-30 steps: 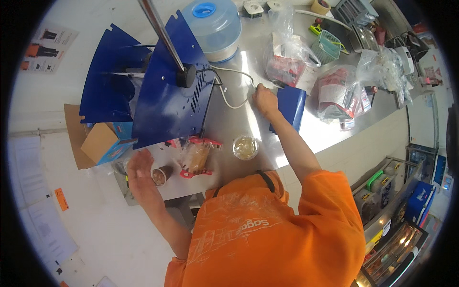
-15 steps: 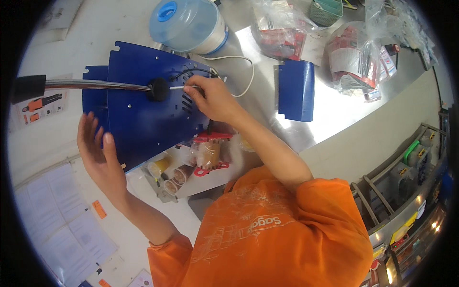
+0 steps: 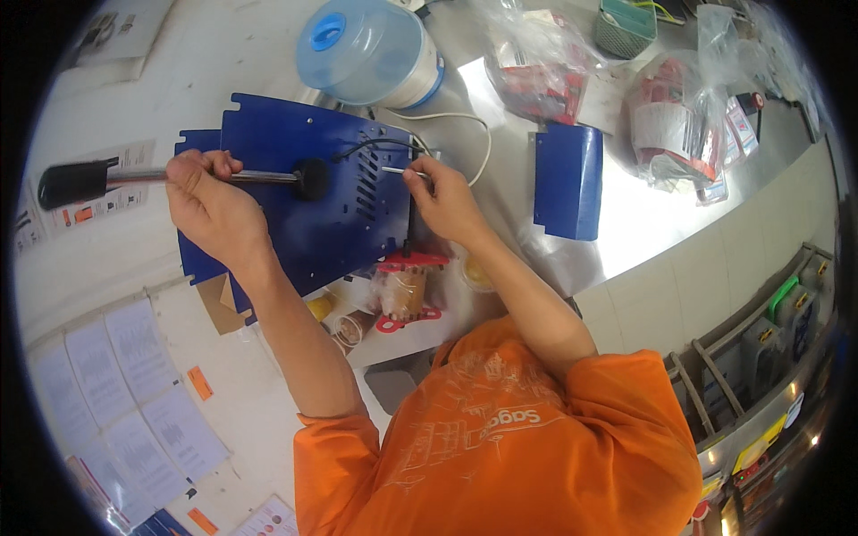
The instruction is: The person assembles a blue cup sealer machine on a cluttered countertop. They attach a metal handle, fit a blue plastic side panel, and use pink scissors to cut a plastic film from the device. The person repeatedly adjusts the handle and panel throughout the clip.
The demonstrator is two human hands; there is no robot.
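Observation:
A blue sheet-metal panel [image 3: 304, 241] with slots and small fasteners sits at the left of the bench. From a black round boot [image 3: 311, 180] on it, a chrome lever [image 3: 268, 177] with a black handgrip [image 3: 71, 185] sticks out to the left. My left hand [image 3: 210, 205] is closed around the lever's bare metal, between boot and grip. My right hand [image 3: 444, 201] pinches a thin pale rod [image 3: 391, 170] above the panel's slotted right side, its tip pointing left, apart from the boot. A black cable [image 3: 375, 143] runs over the panel nearby.
Behind the panel stands a clear blue water jug [image 3: 357, 54] beside a white cable [image 3: 483, 134]. A smaller blue metal cover [image 3: 569, 179] lies right, near bagged red parts [image 3: 666, 134] and a green basket [image 3: 626, 29]. Cups [image 3: 351, 329] and a red-flanged part [image 3: 407, 286] are nearer me.
My left hand has gone from beside the panel's left edge up to the lever and closed on it. My right hand has drawn the rod rightward, away from the boot.

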